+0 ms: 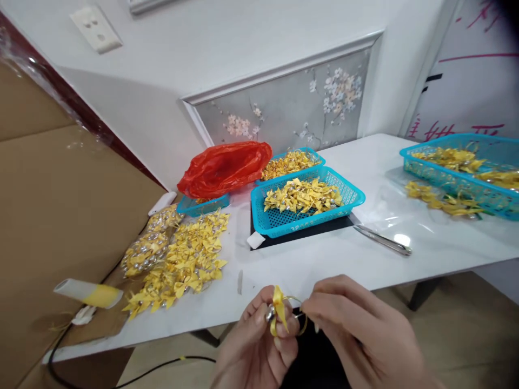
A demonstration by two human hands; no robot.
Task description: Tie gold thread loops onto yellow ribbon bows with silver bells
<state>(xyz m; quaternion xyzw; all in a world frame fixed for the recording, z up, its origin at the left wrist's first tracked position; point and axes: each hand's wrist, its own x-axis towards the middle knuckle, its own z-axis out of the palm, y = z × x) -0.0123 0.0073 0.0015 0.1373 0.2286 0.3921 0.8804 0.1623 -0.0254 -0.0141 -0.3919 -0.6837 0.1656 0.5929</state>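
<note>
Between the thumb and fingers of my left hand (pixel 261 340) is a yellow ribbon bow (pixel 279 303) with a small silver bell-like ball (pixel 270 313) at its side. A thin yellow cord loop (pixel 303 324) runs from the bow toward my right hand (pixel 365 324). The thumb and index finger of that hand are pinched at the loop, near a thin, shiny piece whose kind I cannot make out. Both hands are in front of the table's near edge. Just beyond them, to the left, lies a heap of similar yellow bows (pixel 186 259) with silver balls.
A blue basket (pixel 267 229) of bows stands mid-table on a black mat, with another basket (pixel 320 154) behind and a red plastic bag (pixel 203 173) beside it. Scissors or tweezers-like metal tool (pixel 385 241) lies right. A larger basket (pixel 421 168) is far right; cardboard (pixel 73 200) borders the left.
</note>
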